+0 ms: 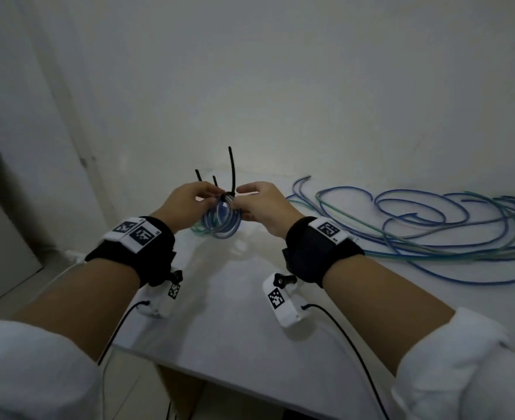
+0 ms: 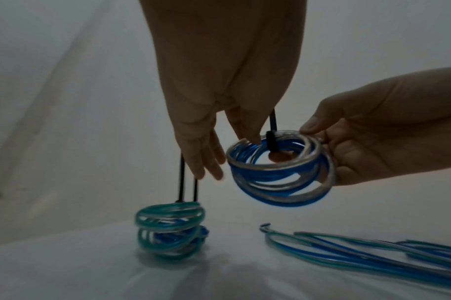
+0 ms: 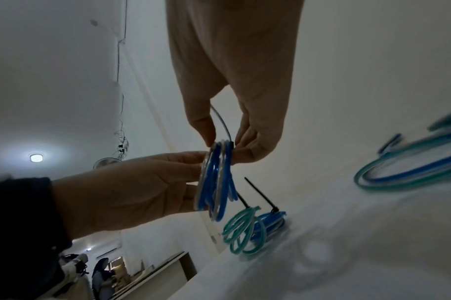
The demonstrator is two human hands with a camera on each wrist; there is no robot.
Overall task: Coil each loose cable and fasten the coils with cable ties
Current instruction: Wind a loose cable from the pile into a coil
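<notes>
Hanging in the air above the middle of the desk, the blue coil has a black cable tie looped round its top, tail pointing up. The right hand pinches the coil's rim between thumb and curled fingers; the left hand has its fingers against the other side of the loops, though whether they grip or only steady them I cannot tell.

The coil looks light and springy: stiff, glossy plastic sheathing that will probably want to unwind and slide under the fingers until the tie is cinched. My judgement is that the best hold is right beside the tie, squeezing all the loops together (a hold on one strand would let the rest fan out).

Towards the desk's far edge stand a teal coil and another blue coil, touching, each with a tie tail sticking up. On the desk's right side sprawl the loose cables, blue and teal, not yet coiled. No containers are in view.
</notes>
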